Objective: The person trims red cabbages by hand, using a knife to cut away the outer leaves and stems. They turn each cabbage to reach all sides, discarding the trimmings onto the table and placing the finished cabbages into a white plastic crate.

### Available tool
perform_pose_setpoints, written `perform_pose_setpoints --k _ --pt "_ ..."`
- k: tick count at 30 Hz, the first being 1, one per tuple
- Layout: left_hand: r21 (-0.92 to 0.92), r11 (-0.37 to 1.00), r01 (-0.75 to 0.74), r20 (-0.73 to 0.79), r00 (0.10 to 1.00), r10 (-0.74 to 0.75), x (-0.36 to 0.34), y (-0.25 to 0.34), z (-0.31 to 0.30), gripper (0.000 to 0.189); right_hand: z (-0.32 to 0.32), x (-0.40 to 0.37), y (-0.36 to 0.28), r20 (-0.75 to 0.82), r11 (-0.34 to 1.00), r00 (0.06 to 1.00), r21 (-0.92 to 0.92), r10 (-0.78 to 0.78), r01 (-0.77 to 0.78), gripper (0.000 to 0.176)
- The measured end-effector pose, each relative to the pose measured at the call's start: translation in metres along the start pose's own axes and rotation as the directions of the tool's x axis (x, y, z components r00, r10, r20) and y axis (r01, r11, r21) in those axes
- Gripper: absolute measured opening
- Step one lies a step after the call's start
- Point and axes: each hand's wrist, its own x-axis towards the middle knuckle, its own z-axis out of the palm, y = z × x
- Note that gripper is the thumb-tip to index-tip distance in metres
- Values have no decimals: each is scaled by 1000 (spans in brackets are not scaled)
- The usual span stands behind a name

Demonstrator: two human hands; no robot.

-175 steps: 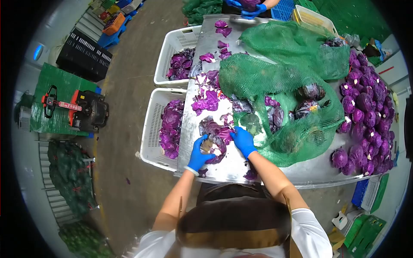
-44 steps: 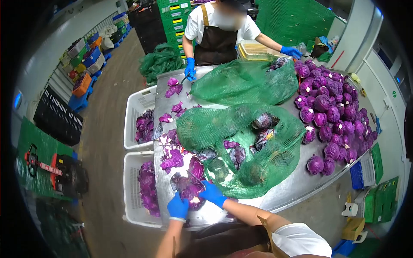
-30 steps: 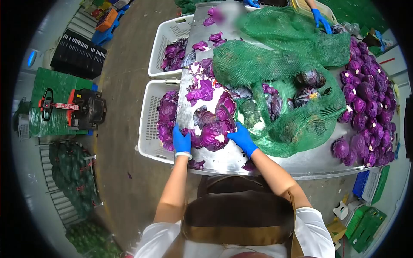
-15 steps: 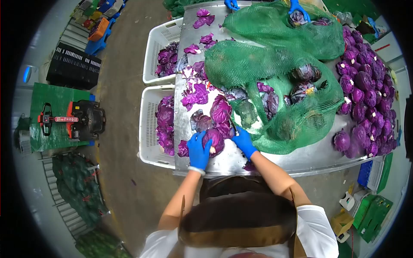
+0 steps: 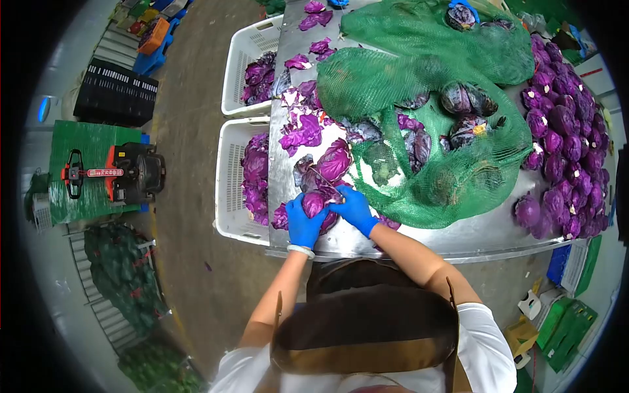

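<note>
While the left hand (image 5: 303,224) curls partly closed around a purple cabbage (image 5: 314,204) on the table (image 5: 472,242), near left, seemingly steadying it, the right hand (image 5: 355,209) meets its right side, openness and grip unclear.

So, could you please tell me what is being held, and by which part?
A cabbage, by its left side in the left hand; the right hand is at its right side, grip unclear.

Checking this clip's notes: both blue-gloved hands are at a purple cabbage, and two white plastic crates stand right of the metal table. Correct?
No, the head view shows the white crates left of the metal table; left hand and right hand are at the cabbage.
</note>
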Motion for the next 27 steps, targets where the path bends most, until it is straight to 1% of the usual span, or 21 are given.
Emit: perform_pose_setpoints --k 2,3,6,7,8,9,10,11,12,13,14,15,16,17,18,19,20,22,23,26,27 --pt "-60 998 -31 2 1000 31 -2 -6 5 79 3 9 -6 -143 980 983 -148 114 -135 36" --pt "-24 993 -114 8 993 114 -4 -17 8 77 0 14 -6 -108 977 991 -190 73 -93 35" --pt "-248 967 60 87 995 -39 1 -42 -4 79 -12 30 -6 -1 957 999 -289 -39 37 35" --pt "-354 928 115 125 989 -74 7 -48 -14 72 -17 34 -7 -46 949 997 -311 -62 44 34" --pt "-590 780 209 156 977 -144 7 -52 -18 69 -24 38 -8 -90 941 992 -335 -85 51 33" --pt "-775 564 284 205 958 -200 5 -43 -27 65 -33 43 -12 -133 932 985 -358 -109 55 32" --pt "-894 298 336 269 932 -242 0 -33 -38 62 -54 49 -26 -148 968 989 -242 26 -61 32" --pt "-925 157 345 293 914 -280 -3 -21 -45 56 -66 55 -22 -98 931 995 -361 27 -61 38" --pt "-929 154 338 283 912 -296 -3 -22 -45 57 -71 58 -21 -48 878 998 -475 34 -53 44" --pt "-931 150 333 275 909 -314 -3 -22 -45 59 -70 48 -36 -65 898 995 -439 -76 40 49" --pt "-935 143 326 266 906 -329 -2 -22 -43 61 -70 31 -68 -85 904 979 -406 -187 138 55" --pt "-915 292 279 175 925 -336 -3 -3 -46 60 -69 16 -93 -110 895 948 -377 -297 237 60" --pt "-898 357 256 131 932 -337 -5 2 -40 61 -65 1 -105 -3 867 936 -379 -352 324 74" --pt "-875 423 236 91 938 -335 -8 5 -34 62 -58 -17 -122 133 948 972 -227 -195 221 78" --pt "-843 492 217 52 944 -326 -9 9 -29 63 -48 -25 -119 244 923 938 -237 -244 302 82" --pt "-850 480 219 37 932 -360 -11 13 -24 66 -42 -35 -131 249 885 941 -348 -231 310 79" --pt "-842 492 220 28 929 -368 -11 14 -19 66 -40 -42 -142 252 834 942 -453 -220 316 75" --pt "-825 519 222 5 922 -386 -13 14 -12 64 -33 -38 -124 186 891 969 -394 -165 227 66" --pt "-839 496 226 12 917 -398 -16 16 -11 62 -29 -35 -112 154 915 979 -359 -135 183 61" --pt "-834 498 237 -4 901 -435 -19 17 -10 63 -41 -25 -79 229 982 969 -141 -95 129 50" --pt "-829 511 227 7 919 -395 -19 16 -12 63 -47 -22 -79 266 981 950 -63 -162 185 48"
